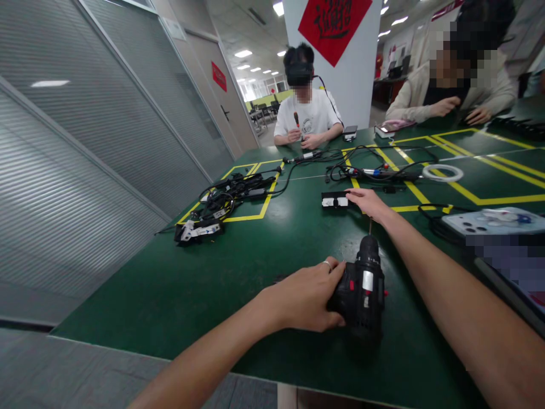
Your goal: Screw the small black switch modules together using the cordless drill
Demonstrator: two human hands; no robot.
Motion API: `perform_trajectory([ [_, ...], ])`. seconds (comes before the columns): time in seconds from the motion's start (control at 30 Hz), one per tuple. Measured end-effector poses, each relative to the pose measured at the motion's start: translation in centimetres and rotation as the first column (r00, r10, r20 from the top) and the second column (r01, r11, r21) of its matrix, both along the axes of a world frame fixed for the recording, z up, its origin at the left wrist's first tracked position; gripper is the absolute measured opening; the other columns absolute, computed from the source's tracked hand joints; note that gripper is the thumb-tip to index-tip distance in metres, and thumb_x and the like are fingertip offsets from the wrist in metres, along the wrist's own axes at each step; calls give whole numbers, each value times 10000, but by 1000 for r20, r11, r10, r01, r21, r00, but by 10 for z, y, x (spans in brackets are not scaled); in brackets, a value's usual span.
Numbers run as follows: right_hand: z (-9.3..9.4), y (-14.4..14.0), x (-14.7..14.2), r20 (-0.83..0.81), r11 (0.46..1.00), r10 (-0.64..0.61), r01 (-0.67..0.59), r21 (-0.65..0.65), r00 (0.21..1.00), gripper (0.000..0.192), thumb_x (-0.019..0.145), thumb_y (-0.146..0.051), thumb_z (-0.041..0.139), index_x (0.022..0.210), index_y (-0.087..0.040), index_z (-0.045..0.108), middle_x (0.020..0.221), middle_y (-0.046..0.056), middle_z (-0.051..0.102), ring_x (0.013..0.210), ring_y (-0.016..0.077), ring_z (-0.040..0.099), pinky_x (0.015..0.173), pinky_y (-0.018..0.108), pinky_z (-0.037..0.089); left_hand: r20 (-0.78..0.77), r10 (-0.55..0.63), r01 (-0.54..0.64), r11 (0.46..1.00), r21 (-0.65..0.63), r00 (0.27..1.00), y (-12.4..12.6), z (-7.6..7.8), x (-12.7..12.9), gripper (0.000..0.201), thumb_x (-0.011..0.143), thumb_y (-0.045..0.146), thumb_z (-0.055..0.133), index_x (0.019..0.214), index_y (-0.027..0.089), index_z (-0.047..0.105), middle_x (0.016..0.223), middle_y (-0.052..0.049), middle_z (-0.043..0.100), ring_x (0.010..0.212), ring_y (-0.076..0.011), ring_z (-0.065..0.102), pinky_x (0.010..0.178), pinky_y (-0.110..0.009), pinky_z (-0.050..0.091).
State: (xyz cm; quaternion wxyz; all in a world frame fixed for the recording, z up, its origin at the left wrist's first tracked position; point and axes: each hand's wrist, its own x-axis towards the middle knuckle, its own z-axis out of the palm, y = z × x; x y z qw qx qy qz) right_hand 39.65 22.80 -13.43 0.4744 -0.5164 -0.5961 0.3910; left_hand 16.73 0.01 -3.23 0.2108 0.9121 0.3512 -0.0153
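Note:
My left hand, with a ring on one finger, is closed around the handle of a black cordless drill. The drill lies on its side on the green table, its chuck and thin bit pointing away from me. Farther forward, my right hand reaches past the bit. Its fingertips are on the right end of a small black box with white labels on its near side. The box rests on the table, and my fingers partly cover that end.
Tangled black cables and a black-and-white part lie to the left. Beyond my right hand are more cables, a screwdriver-like tool and a white ring. A phone is at right. Two people sit opposite; one holds a screwdriver.

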Motion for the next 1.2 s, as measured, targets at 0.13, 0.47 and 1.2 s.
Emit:
perform_trajectory([
  [0.13,2,-3,-2,62,1000,21,-22,20,998,267,809,-196,642,1049,-137,741,998,88,747,938,200,674,932,340,476,107,-59,48,994,103,993,38,7,-10,692,832,526,583,1422,219,392,1420,-111,461,1221,-246,542,1020,-369,464],
  [0.47,7,-7,-1,142,1000,-9,6,22,990,257,776,-246,638,971,-123,751,922,85,751,866,200,665,847,312,490,322,-22,-185,781,597,947,193,-75,9,561,808,409,664,1286,156,516,1262,-135,561,1181,-265,516,1023,-440,440],
  [1.2,80,-30,-44,357,962,136,-209,175,924,144,755,-150,626,860,-148,724,799,72,714,746,202,637,725,299,474,333,39,-268,683,680,942,184,-88,15,407,881,405,521,1176,134,588,1113,-143,628,1062,-259,562,937,-411,443],
])
